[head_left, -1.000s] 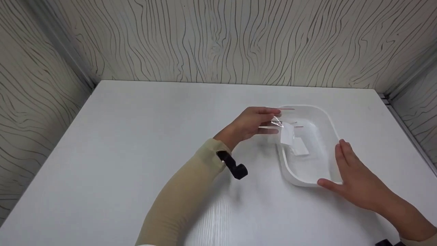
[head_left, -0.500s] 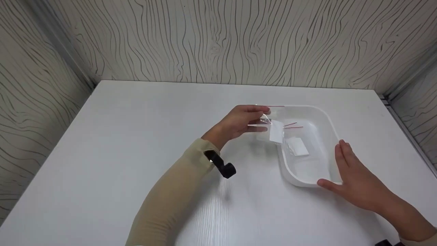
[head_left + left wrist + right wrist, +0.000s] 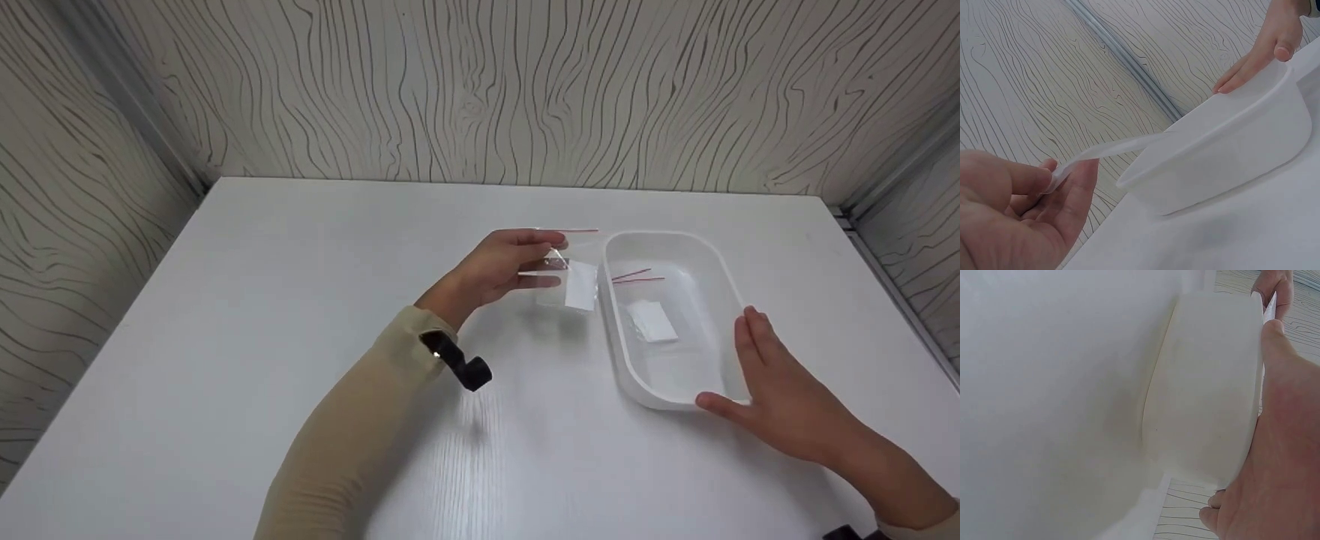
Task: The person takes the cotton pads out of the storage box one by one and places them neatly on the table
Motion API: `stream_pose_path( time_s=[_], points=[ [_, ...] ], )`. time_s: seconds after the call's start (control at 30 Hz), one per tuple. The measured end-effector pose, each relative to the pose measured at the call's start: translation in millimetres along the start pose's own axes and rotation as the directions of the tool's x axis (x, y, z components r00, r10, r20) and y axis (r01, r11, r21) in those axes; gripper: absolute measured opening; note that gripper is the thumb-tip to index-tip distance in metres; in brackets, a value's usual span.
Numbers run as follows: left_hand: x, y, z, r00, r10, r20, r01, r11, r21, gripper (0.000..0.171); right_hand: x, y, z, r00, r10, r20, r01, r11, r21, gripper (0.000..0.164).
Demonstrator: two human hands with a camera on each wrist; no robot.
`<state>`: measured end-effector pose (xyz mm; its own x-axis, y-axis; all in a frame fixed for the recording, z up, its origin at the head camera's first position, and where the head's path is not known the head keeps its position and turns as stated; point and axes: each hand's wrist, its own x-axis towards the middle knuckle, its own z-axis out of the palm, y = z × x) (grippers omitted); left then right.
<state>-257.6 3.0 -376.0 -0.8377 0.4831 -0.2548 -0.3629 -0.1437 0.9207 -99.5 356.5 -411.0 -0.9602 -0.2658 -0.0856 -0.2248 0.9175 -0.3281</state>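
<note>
My left hand (image 3: pixel 495 264) pinches a small clear zip bag (image 3: pixel 580 285) between thumb and fingers. The bag has a red seal line and a white piece inside it, and it is held up just left of the white plastic container (image 3: pixel 621 352). Edge-on in the left wrist view, the bag (image 3: pixel 1120 147) looks like a thin strip. Inside the container lies at least one similar bag (image 3: pixel 655 322), with two red lines showing near the left wall. My right hand (image 3: pixel 787 397) rests on the container's near right corner, straight fingers along the right rim and thumb on the front rim.
The container stands on a white table (image 3: pixel 322 300), right of its middle. Wood-grain patterned panels (image 3: pixel 472 90) rise behind the table and at both sides. A black wrist camera (image 3: pixel 457 360) sticks out from the left sleeve.
My left hand has moved left with the zip bag, from over the container to outside its left rim. The bag inside shows more fully. The right hand and container have stayed put.
</note>
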Motion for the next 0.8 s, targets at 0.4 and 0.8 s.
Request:
stream_pose_path(
  time_s=[0.4,0.8],
  points=[
    [-9.0,3.6,-20.1,1.0,0.006,-0.013,-0.006,1.0,0.012,0.03,-2,0,-1,1.0,0.002,-0.005,-0.002,1.0,0.009,0.113],
    [-24.3,14.0,-36.7,0.999,-0.002,-0.037,0.005,0.997,0.072,0.03,-5,1,-3,1.0,0.01,0.001,-0.01,1.0,0.0,0.112]
  ],
)
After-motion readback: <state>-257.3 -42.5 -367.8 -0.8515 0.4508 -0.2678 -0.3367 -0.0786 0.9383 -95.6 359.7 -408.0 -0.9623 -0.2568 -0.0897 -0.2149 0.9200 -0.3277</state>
